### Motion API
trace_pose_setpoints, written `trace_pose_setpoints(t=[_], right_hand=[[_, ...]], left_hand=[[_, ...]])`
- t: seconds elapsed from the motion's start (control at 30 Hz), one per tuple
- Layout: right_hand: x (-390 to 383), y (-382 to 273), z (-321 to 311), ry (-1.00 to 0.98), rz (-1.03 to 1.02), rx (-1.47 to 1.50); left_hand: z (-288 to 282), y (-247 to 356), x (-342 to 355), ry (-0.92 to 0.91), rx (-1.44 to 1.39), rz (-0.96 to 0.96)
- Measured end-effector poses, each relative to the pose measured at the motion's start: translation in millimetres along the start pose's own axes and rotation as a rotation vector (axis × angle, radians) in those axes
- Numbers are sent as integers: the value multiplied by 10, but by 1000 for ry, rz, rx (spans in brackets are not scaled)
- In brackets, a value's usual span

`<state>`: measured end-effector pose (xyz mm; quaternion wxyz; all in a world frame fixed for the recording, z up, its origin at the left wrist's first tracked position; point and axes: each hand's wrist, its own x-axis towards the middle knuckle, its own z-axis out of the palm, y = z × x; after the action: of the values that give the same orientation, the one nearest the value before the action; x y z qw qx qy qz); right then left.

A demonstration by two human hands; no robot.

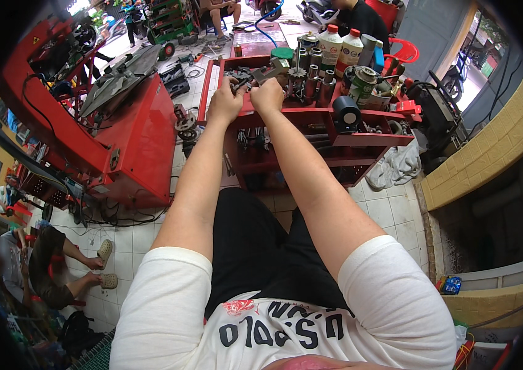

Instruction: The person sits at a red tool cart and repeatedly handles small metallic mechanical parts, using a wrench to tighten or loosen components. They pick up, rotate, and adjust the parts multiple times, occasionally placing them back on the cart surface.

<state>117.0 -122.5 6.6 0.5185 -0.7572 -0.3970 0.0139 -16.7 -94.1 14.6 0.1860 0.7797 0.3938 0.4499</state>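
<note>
Both hands are over the top of the red tool cart (298, 116). My left hand (227, 98) is closed round a dark metal piece (243, 83), its exact shape hard to make out. My right hand (267, 97) is closed beside it, its fingertips hidden; a greyish metal piece (269, 73) shows just above its knuckles. To the right of my hands stand steel sockets (312, 83), a green lid (282, 53), spray cans (362, 80), white bottles with red caps (329, 49) and a black cylinder (348, 114).
A red machine (127, 148) stands left. Seated people are at lower left (45, 265), far back (218, 12) and behind the bottles (357, 21). Grey rags (391, 165) lie right of the cart, near a yellow tiled ledge (483, 160). Tools (175, 83) lie on the floor.
</note>
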Motion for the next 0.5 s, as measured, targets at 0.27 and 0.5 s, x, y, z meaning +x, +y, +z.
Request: trace_pose_setpoints(t=[0.27, 0.5], right_hand=[[-4, -6, 7, -8, 23, -9], [26, 26, 37, -22, 12, 18]], left_hand=[[-54, 15, 2, -82, 79, -65], [-16, -22, 17, -59, 35, -59]])
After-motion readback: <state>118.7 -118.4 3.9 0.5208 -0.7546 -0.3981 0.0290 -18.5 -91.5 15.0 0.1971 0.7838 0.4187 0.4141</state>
